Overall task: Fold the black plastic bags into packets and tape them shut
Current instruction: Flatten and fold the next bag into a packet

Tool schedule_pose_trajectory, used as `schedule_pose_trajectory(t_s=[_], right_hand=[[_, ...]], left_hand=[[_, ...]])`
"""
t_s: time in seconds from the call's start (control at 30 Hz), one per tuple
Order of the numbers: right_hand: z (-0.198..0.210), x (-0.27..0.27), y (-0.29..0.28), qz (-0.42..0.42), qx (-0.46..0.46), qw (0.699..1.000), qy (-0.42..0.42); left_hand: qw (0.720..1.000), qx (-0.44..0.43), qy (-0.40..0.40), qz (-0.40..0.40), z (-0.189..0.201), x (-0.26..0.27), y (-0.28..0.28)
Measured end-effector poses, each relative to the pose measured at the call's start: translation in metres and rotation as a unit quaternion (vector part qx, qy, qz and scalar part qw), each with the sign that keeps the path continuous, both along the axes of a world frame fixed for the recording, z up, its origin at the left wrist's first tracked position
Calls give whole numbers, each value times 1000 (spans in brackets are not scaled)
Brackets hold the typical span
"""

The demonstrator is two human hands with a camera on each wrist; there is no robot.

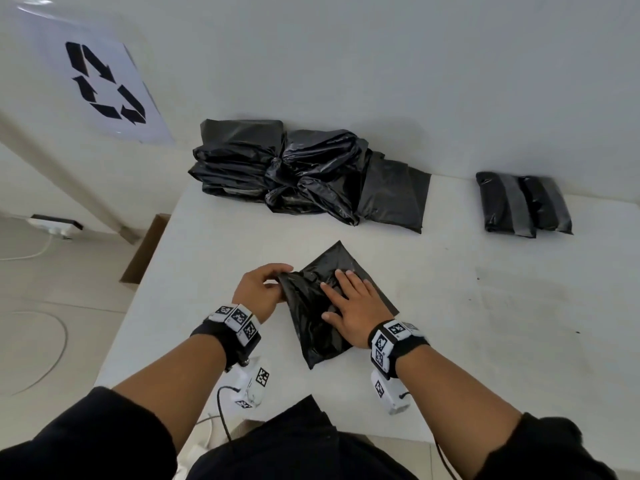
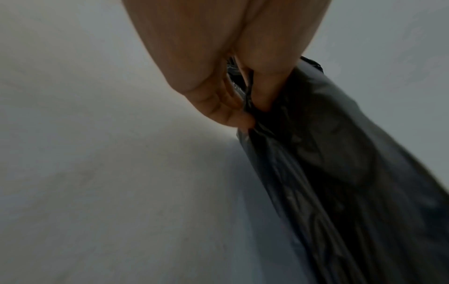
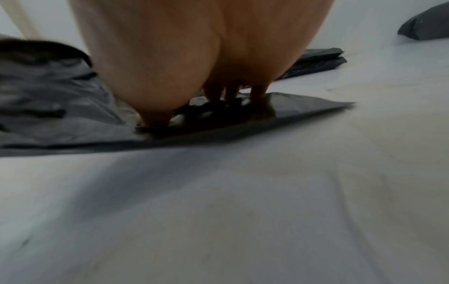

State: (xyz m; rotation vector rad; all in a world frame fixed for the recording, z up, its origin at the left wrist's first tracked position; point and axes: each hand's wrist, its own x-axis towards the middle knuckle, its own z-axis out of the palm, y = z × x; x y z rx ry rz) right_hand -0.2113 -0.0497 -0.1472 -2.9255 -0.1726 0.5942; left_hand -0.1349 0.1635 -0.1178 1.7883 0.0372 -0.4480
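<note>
A black plastic bag (image 1: 311, 306) lies partly folded on the white table (image 1: 485, 323) in front of me. My left hand (image 1: 261, 289) pinches the bag's lifted left edge (image 2: 248, 107) between thumb and fingers. My right hand (image 1: 349, 306) lies flat on top of the bag, its fingers (image 3: 230, 94) straight and pressing the plastic (image 3: 243, 117) down. Two taped black packets (image 1: 523, 204) sit at the far right of the table. No tape roll is in view.
A pile of black bags (image 1: 294, 171) lies against the wall at the back of the table. A recycling sign (image 1: 104, 83) hangs on the left wall. A cardboard box (image 1: 145, 251) stands on the floor by the table's left edge.
</note>
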Motion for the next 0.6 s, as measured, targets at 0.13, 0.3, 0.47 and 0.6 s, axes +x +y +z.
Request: schedule_pose_trajectory(t_s=[0.13, 0.3, 0.47, 0.6], right_hand=[[-4, -4, -7, -27, -3, 999, 23], [-2, -5, -4, -68, -2, 998, 14], [-4, -7, 5, -86, -4, 996, 12], [-5, -10, 8, -95, -10, 995, 28]], left_hand=[[994, 85, -12, 62, -4, 9, 5], [988, 131, -32, 75, -1, 16, 20], [984, 148, -45, 85, -6, 23, 23], [986, 145, -76, -16, -7, 22, 18]])
